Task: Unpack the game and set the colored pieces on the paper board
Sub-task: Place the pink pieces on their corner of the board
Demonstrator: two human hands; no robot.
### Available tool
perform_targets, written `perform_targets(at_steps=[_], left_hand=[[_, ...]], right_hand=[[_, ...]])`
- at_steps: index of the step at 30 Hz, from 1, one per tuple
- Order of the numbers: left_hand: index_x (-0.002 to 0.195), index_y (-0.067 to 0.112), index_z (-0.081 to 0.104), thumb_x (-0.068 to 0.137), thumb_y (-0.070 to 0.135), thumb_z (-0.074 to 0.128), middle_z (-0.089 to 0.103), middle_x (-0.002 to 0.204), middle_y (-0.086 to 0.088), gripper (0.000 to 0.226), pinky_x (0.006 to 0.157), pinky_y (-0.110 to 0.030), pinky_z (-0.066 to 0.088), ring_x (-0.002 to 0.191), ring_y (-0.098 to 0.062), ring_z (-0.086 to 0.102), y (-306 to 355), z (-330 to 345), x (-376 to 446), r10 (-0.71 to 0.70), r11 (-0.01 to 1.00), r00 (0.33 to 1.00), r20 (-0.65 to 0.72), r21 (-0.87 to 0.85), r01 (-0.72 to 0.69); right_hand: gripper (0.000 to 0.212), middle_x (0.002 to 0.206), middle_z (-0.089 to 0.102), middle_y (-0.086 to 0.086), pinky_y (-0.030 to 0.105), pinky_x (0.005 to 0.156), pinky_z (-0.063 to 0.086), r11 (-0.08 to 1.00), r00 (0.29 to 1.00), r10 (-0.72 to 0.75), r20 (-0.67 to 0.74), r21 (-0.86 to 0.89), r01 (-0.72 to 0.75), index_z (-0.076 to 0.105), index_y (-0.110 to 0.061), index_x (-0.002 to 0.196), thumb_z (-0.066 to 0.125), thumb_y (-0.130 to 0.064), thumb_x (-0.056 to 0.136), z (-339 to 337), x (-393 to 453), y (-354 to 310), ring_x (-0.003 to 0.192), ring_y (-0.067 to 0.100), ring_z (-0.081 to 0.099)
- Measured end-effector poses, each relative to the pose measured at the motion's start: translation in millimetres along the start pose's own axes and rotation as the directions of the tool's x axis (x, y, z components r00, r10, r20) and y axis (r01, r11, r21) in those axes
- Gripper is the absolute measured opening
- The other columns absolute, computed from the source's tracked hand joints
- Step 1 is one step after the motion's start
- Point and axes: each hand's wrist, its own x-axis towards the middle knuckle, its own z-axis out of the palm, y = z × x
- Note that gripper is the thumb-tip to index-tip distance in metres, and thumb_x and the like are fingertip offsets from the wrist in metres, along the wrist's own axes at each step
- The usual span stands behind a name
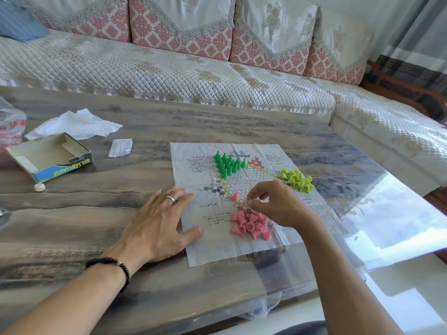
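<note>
Now, left hand (159,221) flat on creased paper board (208,247), right hand (273,204) pinching pink cone (250,201).

The creased paper board (242,245) lay flat on the table. Green pieces (228,164) stood upright at its far corner; yellow pieces (297,179) and pink pieces (251,223) lay in loose heaps.

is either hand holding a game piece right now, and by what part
The right hand pinches something small and pink at its fingertips, likely a piece; the held part cannot be told. The left hand lies flat, holding nothing.
</note>
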Motion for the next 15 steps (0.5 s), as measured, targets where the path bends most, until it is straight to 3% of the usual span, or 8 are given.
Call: perform_targets(at_steps=[2,6,10,15], left_hand=[[0.148,0.026,0.029,0.069,0.078,0.021,0.024,0.156,0.008,0.095,0.117,-0.027,0.000,0.144,-0.007,0.013,0.7,-0.6,-0.1,0.002,1.000,1.000,0.001,0.001,-0.002],[0.148,0.026,0.028,0.069,0.078,0.020,0.023,0.156,0.008,0.096,0.118,-0.028,0.000,0.144,-0.007,0.012,0.8,-1.1,0.0,0.001,1.000,1.000,0.003,-0.001,-0.001],[0.148,0.025,0.030,0.069,0.078,0.021,0.024,0.156,0.008,0.095,0.119,-0.029,0.002,0.144,-0.007,0.013,0.5,-0.2,-0.3,-0.004,1.000,1.000,0.001,-0.003,0.004],[0.148,0.026,0.030,0.069,0.078,0.020,0.024,0.156,0.009,0.095,0.118,-0.028,0.002,0.144,-0.007,0.014,0.4,0.1,0.4,0.003,1.000,1.000,-0.005,0.011,-0.003]], right_hand=[[0.007,0.085,0.068,-0.006,0.022,0.073,0.053,0.998,0.998,0.028,-0.064,0.053,-0.025,0.070,-0.015,0.090,0.067,-0.020,0.086,-0.2,1.2,4.0,0.080,0.006,0.063],[0.005,0.079,0.067,-0.006,0.014,0.060,0.048,0.999,0.990,0.039,-0.138,-0.028,-0.043,0.070,-0.014,0.088,0.065,-0.015,0.086,3.7,4.0,3.4,0.071,0.006,0.062],[0.008,0.081,0.067,-0.005,0.016,0.063,0.049,0.996,0.990,0.067,-0.126,-0.054,-0.074,0.072,-0.015,0.092,0.067,-0.015,0.086,9.6,11.7,2.0,0.073,0.007,0.062],[0.010,0.081,0.066,-0.004,0.012,0.056,0.043,0.991,0.996,0.063,-0.061,-0.117,-0.070,0.072,-0.013,0.092,0.065,-0.014,0.085,14.2,15.1,-3.5,0.071,0.008,0.060]])
